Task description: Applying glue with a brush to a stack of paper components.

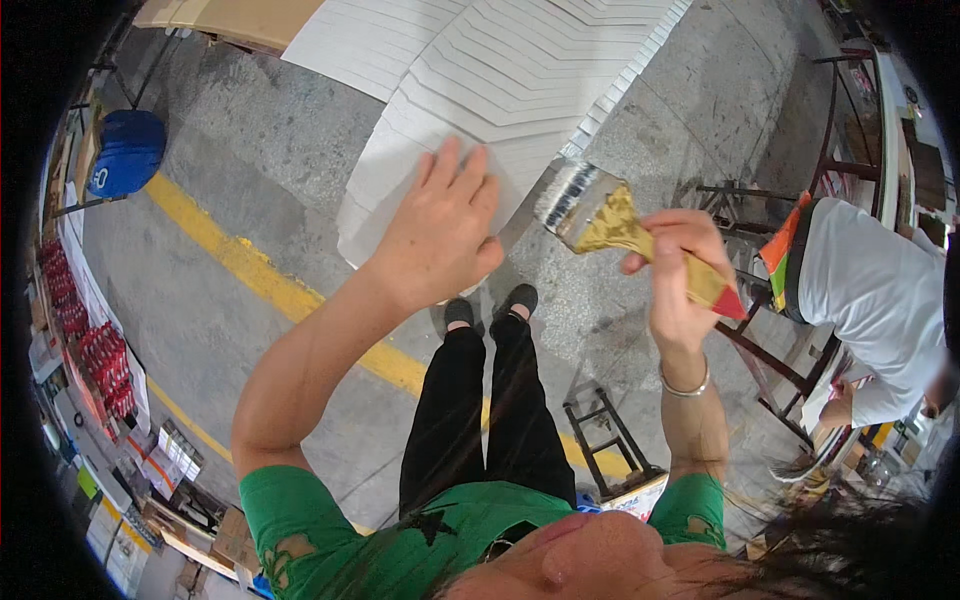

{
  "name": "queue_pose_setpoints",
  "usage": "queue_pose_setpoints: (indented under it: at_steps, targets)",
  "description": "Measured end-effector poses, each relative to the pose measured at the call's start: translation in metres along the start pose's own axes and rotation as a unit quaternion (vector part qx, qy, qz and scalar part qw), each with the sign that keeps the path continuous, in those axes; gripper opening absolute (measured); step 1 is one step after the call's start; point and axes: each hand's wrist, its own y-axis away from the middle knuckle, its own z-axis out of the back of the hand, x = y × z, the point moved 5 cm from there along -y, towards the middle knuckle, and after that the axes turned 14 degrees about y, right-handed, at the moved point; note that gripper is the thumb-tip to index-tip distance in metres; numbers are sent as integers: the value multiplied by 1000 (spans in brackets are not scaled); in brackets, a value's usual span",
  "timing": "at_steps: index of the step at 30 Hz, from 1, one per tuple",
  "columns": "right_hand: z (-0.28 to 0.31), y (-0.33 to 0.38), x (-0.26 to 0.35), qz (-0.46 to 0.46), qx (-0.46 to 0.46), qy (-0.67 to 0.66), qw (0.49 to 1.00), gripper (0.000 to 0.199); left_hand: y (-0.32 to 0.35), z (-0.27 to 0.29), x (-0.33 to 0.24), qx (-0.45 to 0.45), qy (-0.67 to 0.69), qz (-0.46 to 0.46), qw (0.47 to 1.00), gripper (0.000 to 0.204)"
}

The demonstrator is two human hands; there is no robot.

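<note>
A wide paintbrush (612, 222) with a yellow handle, a red handle end and a metal ferrule is held in my right hand (684, 262), fingers wrapped round the handle. Its pale bristles point up and left, close to the stepped edge of a fanned stack of white sheets (490, 95); I cannot tell whether they touch it. My left hand (440, 225) lies on the near end of the stack, fingers stretched out, holding nothing. The sheets overlap in many thin layers with bent edges.
Brown board (225, 20) lies at the far left beside the sheets. A blue chair (128, 152) stands left, a small stool (612, 440) near my legs. A person in a white shirt (870, 285) bends at the right among dark metal frames (765, 345). A yellow line (250, 265) crosses the concrete floor.
</note>
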Motion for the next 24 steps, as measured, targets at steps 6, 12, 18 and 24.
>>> queue_pose_setpoints:
  at_steps: [6, 12, 18, 24]
  targets:
    - [-15, 32, 2, 34, 81, 16, 996, 6, -3, -3, 7, 97, 141, 0, 985, 26]
    - [-29, 40, -5, 34, 103, 62, 992, 7, -3, -3, 12, 141, 139, 21, 980, 23]
    - [-24, 30, 0, -33, 21, 26, 999, 7, -5, -5, 11, 138, 134, 15, 981, 25]
    - [12, 58, 1, -26, 30, -44, 998, 10, 5, -8, -4, 43, 94, 36, 994, 27]
